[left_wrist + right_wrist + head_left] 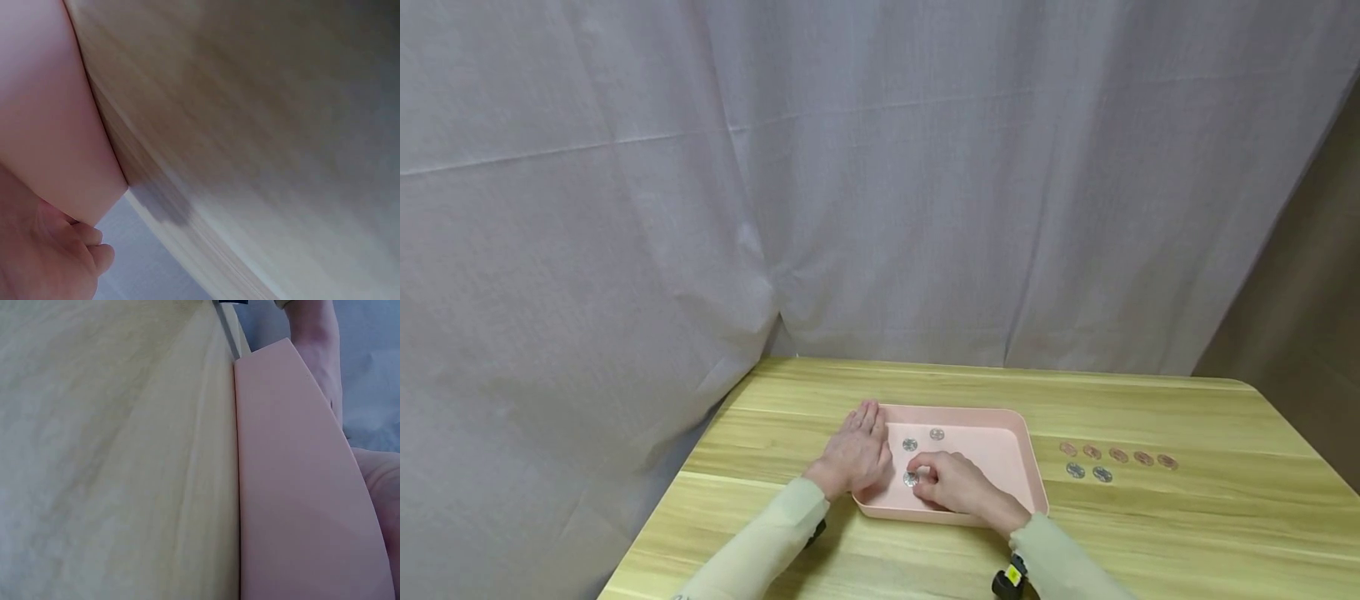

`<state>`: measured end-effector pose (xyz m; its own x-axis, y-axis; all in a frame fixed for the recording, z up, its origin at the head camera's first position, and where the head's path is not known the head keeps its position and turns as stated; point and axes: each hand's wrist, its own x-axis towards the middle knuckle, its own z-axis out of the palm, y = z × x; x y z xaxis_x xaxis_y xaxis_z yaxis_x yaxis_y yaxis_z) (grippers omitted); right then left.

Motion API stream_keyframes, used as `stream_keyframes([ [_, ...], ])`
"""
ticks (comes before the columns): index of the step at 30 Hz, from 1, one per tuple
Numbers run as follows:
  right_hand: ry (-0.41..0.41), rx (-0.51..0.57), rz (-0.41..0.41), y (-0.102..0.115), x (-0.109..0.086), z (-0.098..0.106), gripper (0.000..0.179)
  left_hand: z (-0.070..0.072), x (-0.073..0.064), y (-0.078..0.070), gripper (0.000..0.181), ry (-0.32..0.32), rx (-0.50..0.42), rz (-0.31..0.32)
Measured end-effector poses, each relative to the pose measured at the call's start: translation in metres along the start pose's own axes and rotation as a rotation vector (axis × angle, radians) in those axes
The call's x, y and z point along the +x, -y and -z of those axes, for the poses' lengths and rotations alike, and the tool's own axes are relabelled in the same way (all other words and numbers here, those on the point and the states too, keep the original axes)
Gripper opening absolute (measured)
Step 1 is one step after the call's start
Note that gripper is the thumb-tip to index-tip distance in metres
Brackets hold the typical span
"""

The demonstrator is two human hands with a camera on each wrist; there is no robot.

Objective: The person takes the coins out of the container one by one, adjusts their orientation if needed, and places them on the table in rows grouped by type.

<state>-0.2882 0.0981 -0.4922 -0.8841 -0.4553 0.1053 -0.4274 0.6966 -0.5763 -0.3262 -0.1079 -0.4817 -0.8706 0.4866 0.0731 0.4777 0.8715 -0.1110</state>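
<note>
A pink tray [955, 517] sits on the table. My left hand [856, 454] rests over its left rim, fingers extended and close together; in the left wrist view, the left fingers [87, 250] show past the tray's wall. Inside the tray, my right hand [955, 482] has curled thumb and index finger at opposite edges of a silver coin [911, 478], pinching it. Farther back in the tray lie another silver coin [910, 445] and a duller coin [937, 434]. The right wrist view shows the tray's outer wall [300, 475] and only part of the right hand [381, 481].
To the tray's right, several copper-coloured coins [1118, 456] form a row on the wooden table [1225, 517]. Two silver coins, one of them the left silver coin [1076, 471], lie in front of that row. A grey curtain [895, 208] hangs behind the table.
</note>
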Motion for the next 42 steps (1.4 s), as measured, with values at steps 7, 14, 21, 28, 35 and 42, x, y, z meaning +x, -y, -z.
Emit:
stream_keyframes([
  [7, 0.002, -0.009, -0.017, 0.0025, 0.0005, 0.0007, 0.024, 0.0012, -0.0001, -0.0002, 0.061, 0.005, -0.005, 0.007],
  [14, 0.013, -0.009, -0.022, 0.0046, 0.0009, -0.0002, 0.017, 0.0040, -0.0014, -0.0003, 0.062, 0.023, -0.020, 0.017],
  [21, 0.030, -0.006, -0.005, 0.0052, 0.0014, -0.0011, 0.013, 0.0057, -0.0025, -0.0005, 0.061, 0.018, -0.032, 0.017],
  [28, 0.078, 0.021, 0.007, 0.0083, 0.0005, 0.0049, 0.009, 0.0046, -0.0021, -0.0013, 0.061, 0.004, -0.042, 0.018],
  [35, 0.060, 0.021, 0.023, 0.0080, 0.0000, 0.0038, 0.016, 0.0035, -0.0013, -0.0008, 0.061, -0.003, -0.044, 0.019],
  [42, 0.048, 0.073, 0.053, 0.0031, -0.0028, 0.0028, 0.017, 0.0015, -0.0014, -0.0019, 0.061, 0.014, -0.030, 0.020],
])
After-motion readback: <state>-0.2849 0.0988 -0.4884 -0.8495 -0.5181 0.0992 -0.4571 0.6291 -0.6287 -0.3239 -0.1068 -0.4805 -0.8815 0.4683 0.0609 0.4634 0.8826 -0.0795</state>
